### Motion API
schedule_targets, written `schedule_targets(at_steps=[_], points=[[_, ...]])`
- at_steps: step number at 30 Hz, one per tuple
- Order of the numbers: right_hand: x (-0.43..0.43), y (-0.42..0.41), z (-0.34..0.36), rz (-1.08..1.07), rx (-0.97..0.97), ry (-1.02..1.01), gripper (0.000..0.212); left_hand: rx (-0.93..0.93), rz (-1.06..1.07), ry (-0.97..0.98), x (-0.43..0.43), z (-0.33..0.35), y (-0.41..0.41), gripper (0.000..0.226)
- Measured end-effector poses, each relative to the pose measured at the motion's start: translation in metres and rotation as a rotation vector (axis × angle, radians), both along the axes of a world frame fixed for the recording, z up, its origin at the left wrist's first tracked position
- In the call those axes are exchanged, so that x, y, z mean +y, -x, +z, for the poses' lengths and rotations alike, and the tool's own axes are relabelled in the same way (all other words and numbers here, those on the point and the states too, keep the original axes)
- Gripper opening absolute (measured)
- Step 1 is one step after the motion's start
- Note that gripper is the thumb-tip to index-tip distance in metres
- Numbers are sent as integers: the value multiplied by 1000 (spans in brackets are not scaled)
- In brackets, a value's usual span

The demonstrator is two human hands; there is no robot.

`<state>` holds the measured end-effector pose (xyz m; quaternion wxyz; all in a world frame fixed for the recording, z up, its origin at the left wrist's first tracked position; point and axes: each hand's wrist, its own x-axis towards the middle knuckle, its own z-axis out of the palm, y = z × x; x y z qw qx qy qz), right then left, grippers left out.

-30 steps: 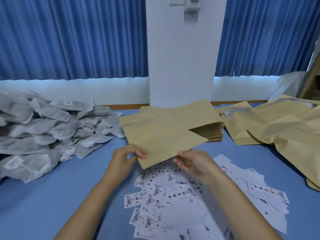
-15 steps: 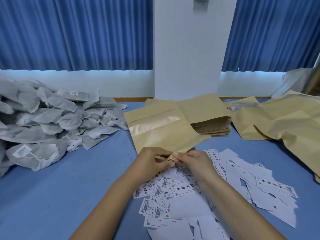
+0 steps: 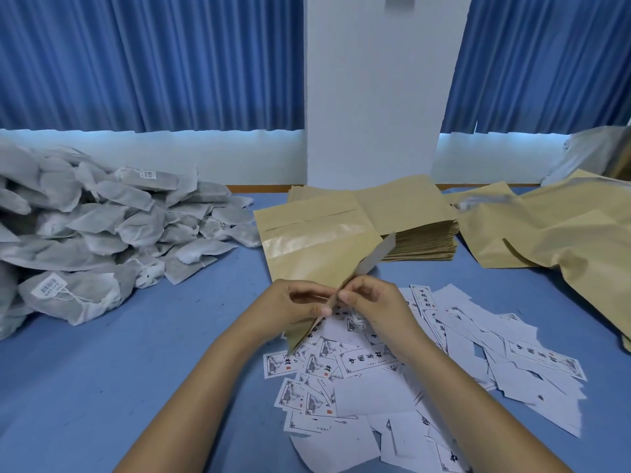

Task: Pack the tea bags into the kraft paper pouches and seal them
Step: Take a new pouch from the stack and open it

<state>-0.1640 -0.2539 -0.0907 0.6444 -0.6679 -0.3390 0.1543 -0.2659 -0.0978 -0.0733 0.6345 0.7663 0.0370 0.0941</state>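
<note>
Head view, pouch-opening stage: I hold one kraft pouch [image 3: 317, 247] above the blue table [image 3: 102, 387], its clear window strip facing up, its far end reaching toward the stack of flat pouches [image 3: 420, 227] behind it; the near edge lies between my two hands. My left hand [image 3: 293, 307] has its fingers curled and pinches one wall of that edge; my right hand [image 3: 372, 302] pinches the other wall between thumb and forefinger, and a grey inner face stands up beside it, so I judge the mouth is being parted. Both forearms come in from the lower edge and meet at the pouch; the wrists are nearly level. The tea bags [image 3: 102, 233] lie heaped at the left, well apart from the pouch; none is in my grip, and no filled or sealed pouch shows. Printed labels [image 3: 375, 370] are scattered beneath my hands; large kraft bags [image 3: 563, 240] lie crumpled at the right. By my judgement this pouch is not yet filled: loading and sealing remain to be done.
</note>
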Motion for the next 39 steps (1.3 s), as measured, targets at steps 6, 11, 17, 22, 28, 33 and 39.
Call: schedule_targets(at_steps=[6,11,17,22,28,33,39], points=[[3,3,-1,-2,75,-29,12,-15,-14,-34,-2,-2,-1,33],[4,3,-1,-45,171,43,12,-16,-24,-55,-2,-5,-2,29],[-1,10,5,-86,100,125,21,2,56,-242,-7,-10,-4,15],[5,15,3,-122,185,52,24,-159,412,-825,-40,-11,-9,15],[7,19,5,61,505,-110,27,-434,556,-1179,-53,-11,-11,23],[23,26,12,-20,403,-49,32,-573,811,-1344,-44,2,-10,23],[21,29,5,-81,447,23,31,-171,732,-1234,-34,7,0,20]])
